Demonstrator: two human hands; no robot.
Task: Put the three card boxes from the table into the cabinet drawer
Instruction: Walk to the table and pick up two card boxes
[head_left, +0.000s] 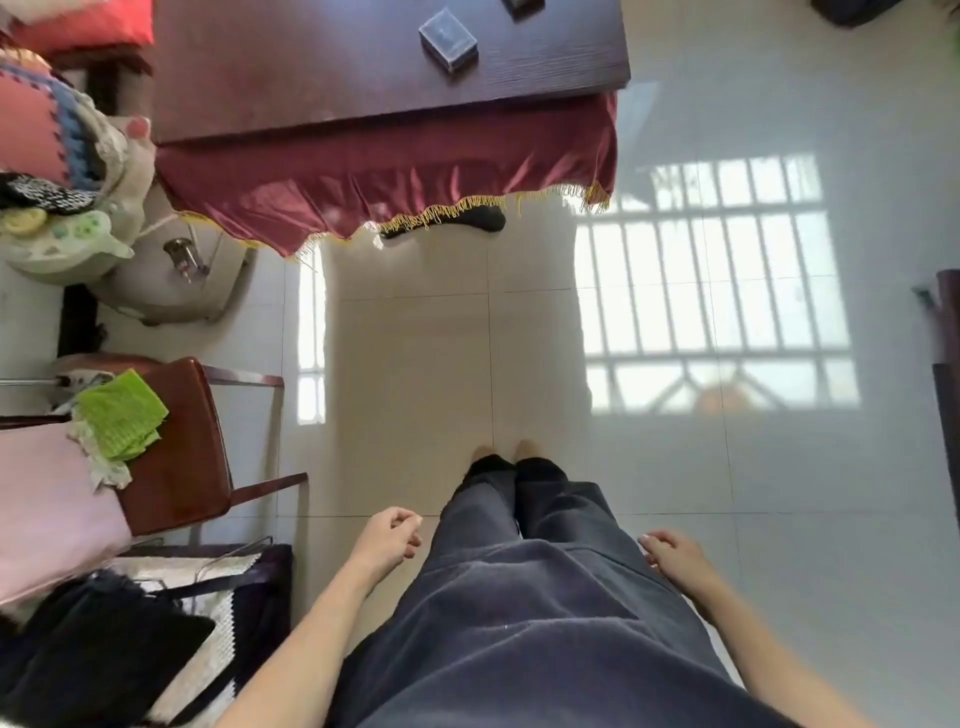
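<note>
Person's standing on the tiled floor, both arms hanging at their sides. Left hand is loosely curled, nothing in it; right hand hangs half-open, empty too. One card box sits on the dark table well ahead of the fingers, another box cut off by the top edge.

A card box is seen lying on the dark worktop, with a second box cut off beyond it. Well short of the worktop, both hands are held empty beside dark trousers, fingers loosely curled.
</note>
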